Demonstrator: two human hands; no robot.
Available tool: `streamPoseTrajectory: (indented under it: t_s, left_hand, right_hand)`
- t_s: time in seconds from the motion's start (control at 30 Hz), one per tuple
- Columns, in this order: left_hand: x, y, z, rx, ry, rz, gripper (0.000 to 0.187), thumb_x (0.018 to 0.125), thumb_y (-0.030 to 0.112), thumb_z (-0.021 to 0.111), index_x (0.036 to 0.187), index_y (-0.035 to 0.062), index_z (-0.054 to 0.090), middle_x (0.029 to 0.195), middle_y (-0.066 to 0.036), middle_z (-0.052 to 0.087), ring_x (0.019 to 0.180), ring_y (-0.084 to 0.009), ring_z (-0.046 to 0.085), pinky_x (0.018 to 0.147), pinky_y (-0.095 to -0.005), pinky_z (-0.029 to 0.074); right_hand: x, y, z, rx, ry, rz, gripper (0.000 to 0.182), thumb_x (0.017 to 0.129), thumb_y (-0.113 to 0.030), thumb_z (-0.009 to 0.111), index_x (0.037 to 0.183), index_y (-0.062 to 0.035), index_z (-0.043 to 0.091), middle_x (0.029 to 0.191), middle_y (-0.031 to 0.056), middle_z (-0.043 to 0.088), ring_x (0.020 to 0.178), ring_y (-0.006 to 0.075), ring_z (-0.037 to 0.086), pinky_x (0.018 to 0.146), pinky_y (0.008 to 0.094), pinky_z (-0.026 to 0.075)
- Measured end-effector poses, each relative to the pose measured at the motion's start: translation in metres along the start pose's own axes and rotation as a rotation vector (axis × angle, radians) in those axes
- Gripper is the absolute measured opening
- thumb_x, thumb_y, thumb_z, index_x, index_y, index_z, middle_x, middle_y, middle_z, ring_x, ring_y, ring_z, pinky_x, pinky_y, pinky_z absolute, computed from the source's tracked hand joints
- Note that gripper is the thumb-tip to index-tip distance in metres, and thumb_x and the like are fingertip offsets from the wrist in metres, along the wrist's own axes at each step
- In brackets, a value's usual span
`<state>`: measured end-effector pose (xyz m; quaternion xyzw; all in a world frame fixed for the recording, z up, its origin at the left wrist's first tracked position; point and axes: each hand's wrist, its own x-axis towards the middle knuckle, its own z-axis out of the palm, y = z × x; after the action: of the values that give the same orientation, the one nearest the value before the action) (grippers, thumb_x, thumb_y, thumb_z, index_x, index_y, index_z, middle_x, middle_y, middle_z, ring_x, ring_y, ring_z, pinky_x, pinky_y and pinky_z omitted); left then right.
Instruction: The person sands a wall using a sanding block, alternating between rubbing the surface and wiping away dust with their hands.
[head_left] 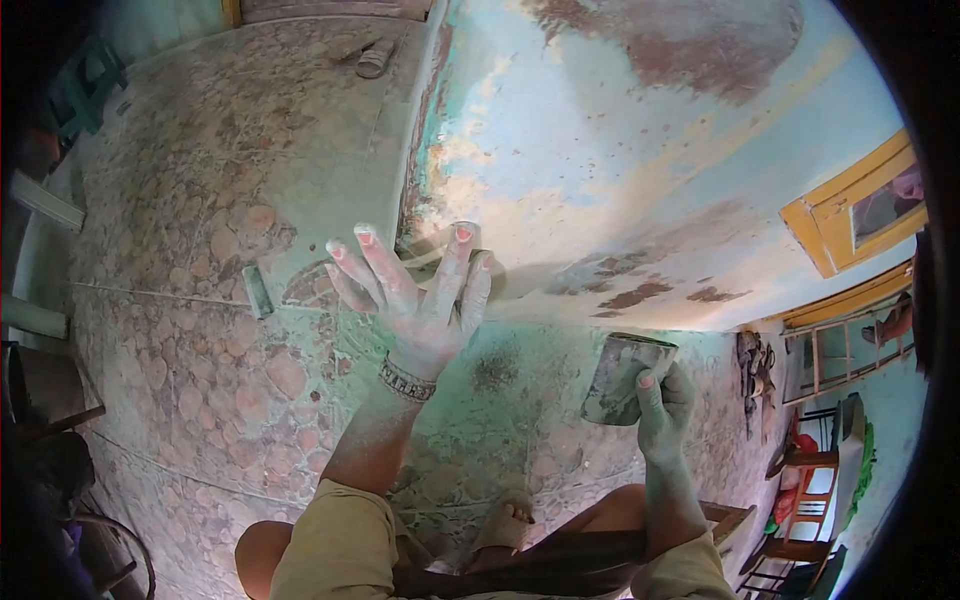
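Note:
My left hand (420,310), coated in pale dust and wearing a lettered bracelet, reaches to the lower edge of the wall with its fingers spread. Behind those fingers, against the wall, a thin flat scraper plate (428,247) shows in the gap; the fingers cover most of it. My right hand (668,412) grips a dark, putty-smeared rectangular plate (618,380) by its right side, thumb on its face. The painted wall (600,170) is pale blue with cream streaks and brown worn patches.
A small grey block (258,291) lies on the stone-patterned floor (190,380) to the left. Sandals (375,58) are at the far left of the wall. A yellow-framed opening (850,205), wooden chairs (808,490) and a ladder-like frame (845,350) stand at right.

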<state>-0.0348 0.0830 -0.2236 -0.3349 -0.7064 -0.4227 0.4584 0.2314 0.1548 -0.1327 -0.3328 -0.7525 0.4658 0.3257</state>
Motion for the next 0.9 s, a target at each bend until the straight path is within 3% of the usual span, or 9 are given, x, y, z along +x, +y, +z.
streamPoseTrajectory:
  t_s: [0.1, 0.23, 0.3, 0.43, 0.53, 0.63, 0.7, 0.83, 0.9]
  left_hand:
    - [0.002, -0.003, 0.0, 0.008, 0.02, 0.045, 0.039, 0.092, 0.041, 0.056, 0.128, 0.0283, 0.061, 0.153, -0.03, 0.017, 0.143, -0.0493, 0.007, 0.112, -0.0612, 0.009]
    - [0.003, -0.001, -0.006, -0.057, 0.043, 0.047, 0.03, 0.089, 0.033, 0.062, 0.118, 0.0261, 0.066, 0.149, -0.026, 0.03, 0.141, -0.0501, 0.016, 0.112, -0.0592, 0.01]
    - [-0.004, 0.004, -0.01, -0.091, 0.047, 0.062, 0.024, 0.088, 0.026, 0.065, 0.112, 0.0249, 0.068, 0.145, -0.023, 0.04, 0.138, -0.0493, 0.024, 0.111, -0.0568, 0.014]
    - [0.01, 0.023, -0.037, -0.327, 0.034, 0.023, 0.022, 0.08, 0.005, 0.069, 0.101, 0.0113, 0.066, 0.124, -0.018, 0.056, 0.118, -0.0406, 0.046, 0.099, -0.0529, 0.035]
    - [0.024, 0.033, -0.053, -0.536, -0.012, -0.046, 0.017, 0.079, 0.003, 0.07, 0.093, 0.0071, 0.063, 0.106, -0.013, 0.062, 0.099, -0.0337, 0.058, 0.088, -0.0469, 0.044]
    - [0.029, 0.034, -0.063, -0.618, -0.084, -0.094, 0.017, 0.078, 0.007, 0.073, 0.092, 0.0063, 0.063, 0.1, -0.009, 0.063, 0.092, -0.0295, 0.061, 0.078, -0.0407, 0.046]
    - [0.027, 0.036, -0.066, -0.672, -0.116, -0.093, 0.019, 0.078, 0.004, 0.069, 0.096, 0.0038, 0.063, 0.1, -0.01, 0.062, 0.09, -0.0296, 0.061, 0.073, -0.0389, 0.048]
    - [0.042, 0.053, -0.066, -0.751, -0.158, -0.004, 0.034, 0.082, 0.002, 0.059, 0.116, 0.0013, 0.06, 0.107, -0.015, 0.062, 0.099, -0.0334, 0.061, 0.082, -0.0427, 0.049]
    - [0.067, 0.064, -0.063, -0.651, -0.231, 0.113, 0.04, 0.085, 0.002, 0.055, 0.125, 0.0008, 0.055, 0.114, -0.019, 0.061, 0.108, -0.0371, 0.059, 0.09, -0.0465, 0.047]
  right_hand:
    - [-0.004, 0.004, -0.006, -0.031, 0.015, 0.006, 0.03, 0.096, -0.03, 0.058, 0.096, -0.0001, 0.06, 0.067, -0.0016, 0.057, 0.053, 0.003, 0.05, 0.047, 0.0182, 0.037]
    - [-0.008, 0.003, -0.011, -0.045, -0.006, -0.041, 0.031, 0.096, -0.031, 0.058, 0.097, 0.0001, 0.06, 0.066, -0.0018, 0.056, 0.052, 0.0032, 0.049, 0.046, 0.0184, 0.036]
    - [-0.014, 0.007, -0.017, 0.012, -0.041, 0.041, 0.024, 0.096, -0.022, 0.06, 0.099, 0.0014, 0.06, 0.076, -0.0008, 0.059, 0.064, 0.004, 0.049, 0.056, 0.0195, 0.039]
    - [-0.014, 0.006, -0.001, 0.157, -0.147, 0.079, 0.019, 0.095, -0.016, 0.06, 0.101, 0.0017, 0.058, 0.078, -0.0003, 0.059, 0.07, 0.0047, 0.05, 0.061, 0.0201, 0.041]
    - [0.012, -0.011, 0.026, -0.143, -0.211, -0.296, 0.016, 0.097, -0.018, 0.056, 0.092, -0.0031, 0.052, 0.083, 0.0008, 0.058, 0.071, 0.0042, 0.05, 0.062, 0.0197, 0.041]
    - [0.043, -0.028, 0.037, 0.057, -0.206, -0.371, 0.015, 0.099, -0.016, 0.053, 0.097, -0.0025, 0.047, 0.085, 0.0021, 0.056, 0.075, 0.005, 0.049, 0.068, 0.0207, 0.042]
    - [0.063, -0.044, 0.06, 0.182, 0.019, -0.525, 0.016, 0.099, -0.015, 0.052, 0.104, -0.0009, 0.046, 0.087, 0.0037, 0.056, 0.077, 0.0057, 0.048, 0.07, 0.0212, 0.042]
    - [0.091, -0.055, 0.094, 0.252, 0.352, -0.672, 0.02, 0.099, -0.016, 0.053, 0.108, 0.001, 0.048, 0.093, 0.0056, 0.055, 0.081, 0.0074, 0.049, 0.072, 0.0233, 0.043]
    - [0.105, -0.057, 0.106, 0.208, 0.521, -0.678, 0.021, 0.095, -0.016, 0.06, 0.1, 0.0026, 0.051, 0.084, 0.0086, 0.061, 0.071, 0.0097, 0.055, 0.062, 0.0257, 0.046]
